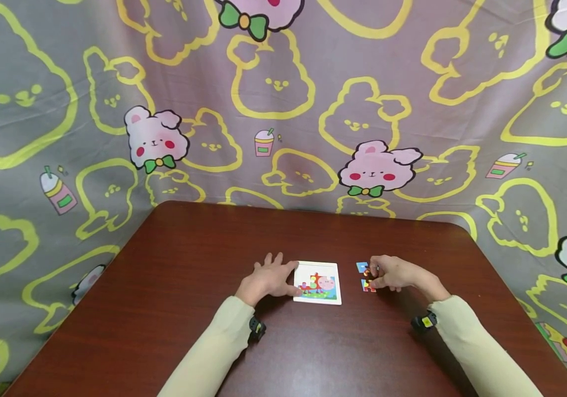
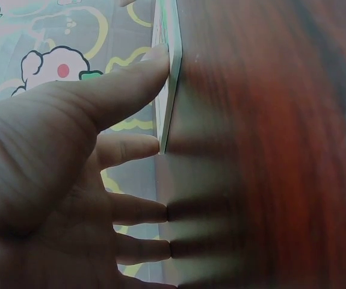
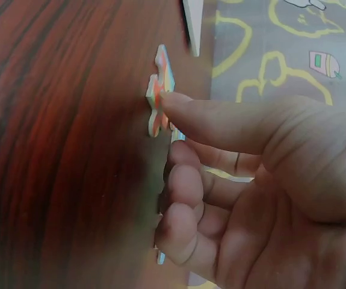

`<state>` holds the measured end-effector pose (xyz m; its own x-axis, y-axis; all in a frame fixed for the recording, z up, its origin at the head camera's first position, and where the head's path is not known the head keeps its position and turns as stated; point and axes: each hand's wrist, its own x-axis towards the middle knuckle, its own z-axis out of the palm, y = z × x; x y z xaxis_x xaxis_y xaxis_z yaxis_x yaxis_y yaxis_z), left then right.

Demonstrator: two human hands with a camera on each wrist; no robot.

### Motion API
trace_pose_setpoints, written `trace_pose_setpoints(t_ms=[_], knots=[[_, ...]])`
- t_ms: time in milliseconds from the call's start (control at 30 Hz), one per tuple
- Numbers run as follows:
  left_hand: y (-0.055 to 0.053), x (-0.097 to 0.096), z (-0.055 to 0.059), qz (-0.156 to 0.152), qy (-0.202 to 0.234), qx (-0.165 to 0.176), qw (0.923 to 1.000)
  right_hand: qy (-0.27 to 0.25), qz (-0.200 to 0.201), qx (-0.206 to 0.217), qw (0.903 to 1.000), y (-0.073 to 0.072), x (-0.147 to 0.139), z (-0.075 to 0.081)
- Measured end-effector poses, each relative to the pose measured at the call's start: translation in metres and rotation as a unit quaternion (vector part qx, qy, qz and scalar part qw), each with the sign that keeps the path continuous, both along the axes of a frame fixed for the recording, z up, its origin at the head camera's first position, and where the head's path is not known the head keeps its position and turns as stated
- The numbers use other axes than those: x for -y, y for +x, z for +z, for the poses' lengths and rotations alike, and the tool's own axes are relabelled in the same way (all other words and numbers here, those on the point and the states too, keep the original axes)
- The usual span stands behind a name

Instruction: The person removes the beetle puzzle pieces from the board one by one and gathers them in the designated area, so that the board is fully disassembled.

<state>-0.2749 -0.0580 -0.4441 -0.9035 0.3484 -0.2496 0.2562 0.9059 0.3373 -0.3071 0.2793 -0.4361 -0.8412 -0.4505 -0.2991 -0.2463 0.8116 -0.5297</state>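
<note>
A white-rimmed puzzle board (image 1: 316, 302) with a partly filled cartoon picture lies on the brown table. My left hand (image 1: 272, 277) is spread at its left side, thumb and index fingertip at the rim. Farther right, my right hand (image 1: 395, 273) bends over loose jigsaw pieces. Its thumb touches a red-and-yellow jigsaw piece (image 3: 153, 96), while the other fingers curl down toward the tabletop. I cannot tell whether the thumb and index finger pinch this piece. Just beyond lies a blue-edged jigsaw piece (image 1: 361, 267), partly covered by the fingers.
The brown table (image 1: 204, 248) reaches back to a grey curtain (image 1: 303, 127) printed with yellow outlines and cartoon heads. A strip of tabletop separates the board from the loose pieces. Small dark wrist cameras sit on both wrists, over pale sleeves (image 1: 214, 347).
</note>
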Motion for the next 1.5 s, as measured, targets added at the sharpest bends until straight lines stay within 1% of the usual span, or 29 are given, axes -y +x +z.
trace_pose_setpoints(t_ms=[100, 233, 333, 467, 600, 767, 1033, 1500], knots=[[0.000, 0.001, 0.000, -0.001, -0.001, -0.001, 1.0000, 0.000, 0.023, -0.006, 0.9997, -0.001, 0.004, 0.002], [0.000, 0.001, 0.001, -0.004, -0.006, -0.003, 1.0000, -0.018, 0.058, -0.004, 0.9982, -0.004, 0.012, 0.009], [0.000, 0.001, 0.001, -0.005, -0.007, -0.005, 0.9999, -0.033, 0.072, -0.005, 0.9969, -0.005, 0.019, 0.014], [0.000, 0.001, 0.002, -0.005, -0.002, -0.003, 1.0000, -0.061, 0.082, -0.013, 0.9947, -0.006, 0.030, 0.017], [0.002, 0.001, 0.002, -0.002, 0.000, 0.002, 1.0000, -0.080, 0.080, -0.023, 0.9933, -0.006, 0.041, 0.015], [0.002, 0.000, 0.002, -0.002, 0.002, 0.000, 1.0000, -0.085, 0.078, -0.040, 0.9925, -0.004, 0.052, 0.014], [0.002, -0.001, 0.001, -0.001, 0.000, 0.001, 1.0000, -0.088, 0.077, -0.042, 0.9923, -0.002, 0.067, 0.012], [0.002, 0.000, 0.000, 0.000, 0.004, -0.003, 1.0000, -0.062, 0.078, -0.041, 0.9942, 0.001, 0.082, 0.003]])
